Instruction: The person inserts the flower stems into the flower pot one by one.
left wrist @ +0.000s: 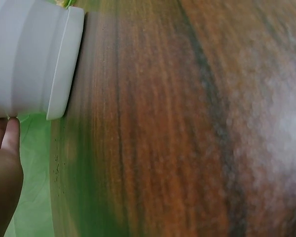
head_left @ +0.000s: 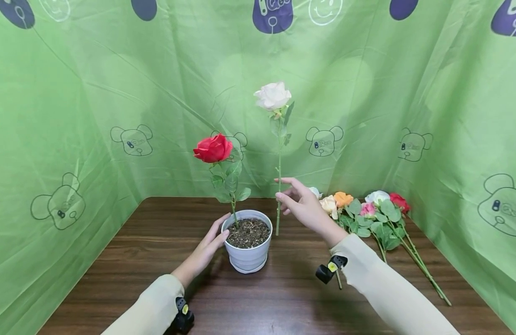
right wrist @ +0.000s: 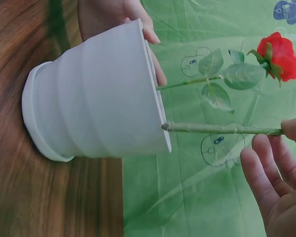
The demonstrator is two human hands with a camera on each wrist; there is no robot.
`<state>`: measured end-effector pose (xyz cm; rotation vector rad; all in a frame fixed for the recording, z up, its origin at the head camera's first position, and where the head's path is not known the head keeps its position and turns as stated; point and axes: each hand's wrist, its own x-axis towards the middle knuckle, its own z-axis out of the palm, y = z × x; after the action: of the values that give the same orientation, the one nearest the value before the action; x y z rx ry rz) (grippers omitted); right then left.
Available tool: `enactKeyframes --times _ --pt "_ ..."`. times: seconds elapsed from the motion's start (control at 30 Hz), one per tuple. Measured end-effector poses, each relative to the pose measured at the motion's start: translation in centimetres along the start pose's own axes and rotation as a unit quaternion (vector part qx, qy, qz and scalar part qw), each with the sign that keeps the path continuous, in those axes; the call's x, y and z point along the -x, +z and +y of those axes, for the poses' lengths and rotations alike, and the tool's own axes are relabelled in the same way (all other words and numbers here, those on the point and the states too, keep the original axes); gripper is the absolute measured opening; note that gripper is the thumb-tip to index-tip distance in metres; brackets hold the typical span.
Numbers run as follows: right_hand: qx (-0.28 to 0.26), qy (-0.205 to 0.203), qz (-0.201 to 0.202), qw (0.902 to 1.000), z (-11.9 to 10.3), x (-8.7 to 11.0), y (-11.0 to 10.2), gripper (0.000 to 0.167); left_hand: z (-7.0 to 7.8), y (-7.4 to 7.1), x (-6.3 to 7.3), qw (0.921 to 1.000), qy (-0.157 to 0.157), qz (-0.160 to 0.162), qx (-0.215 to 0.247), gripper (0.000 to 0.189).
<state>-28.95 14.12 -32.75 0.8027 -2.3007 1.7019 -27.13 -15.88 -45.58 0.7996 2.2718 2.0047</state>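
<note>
A light grey-white flower pot [head_left: 246,257] filled with dark soil [head_left: 249,232] stands upright on its saucer. Planted at its left side is a red artificial rose [head_left: 213,149] with green leaves. My left hand [head_left: 207,249] rests against the pot's left side, fingers fairly straight, its thumb at the rim. Just right of the pot, my right hand [head_left: 302,204] pinches the stem of a pale pink-white rose [head_left: 273,96] and keeps it upright. The stem's bare lower end [right wrist: 197,128] hangs beside the rim in the right wrist view.
On the right of the dark wooden table [head_left: 136,270] lies a bunch of artificial roses, among them an orange one [head_left: 343,199], a white one [head_left: 377,197] and a red one [head_left: 399,203], their stems pointing forward. A green printed curtain [head_left: 178,107] encloses the table.
</note>
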Motion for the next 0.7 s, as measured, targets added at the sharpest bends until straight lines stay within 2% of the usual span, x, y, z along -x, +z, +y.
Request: enactKeyframes --times 0.3,0.53,0.7 --pt "0.021 -0.014 -0.007 0.9997 -0.6 -1.4 2.2 0.039 0.1 0.0 0.0 1.0 0.003 -0.001 -0.002 0.051" --pt "0.042 -0.039 0.002 0.9983 -0.2 -2.3 4.1 0.029 0.2 0.0 0.0 1.0 0.002 -0.001 -0.002 0.051" --pt "0.069 -0.04 0.008 0.9968 0.1 -2.7 5.0 0.025 0.1 0.0 0.0 1.0 0.001 -0.001 -0.006 0.051"
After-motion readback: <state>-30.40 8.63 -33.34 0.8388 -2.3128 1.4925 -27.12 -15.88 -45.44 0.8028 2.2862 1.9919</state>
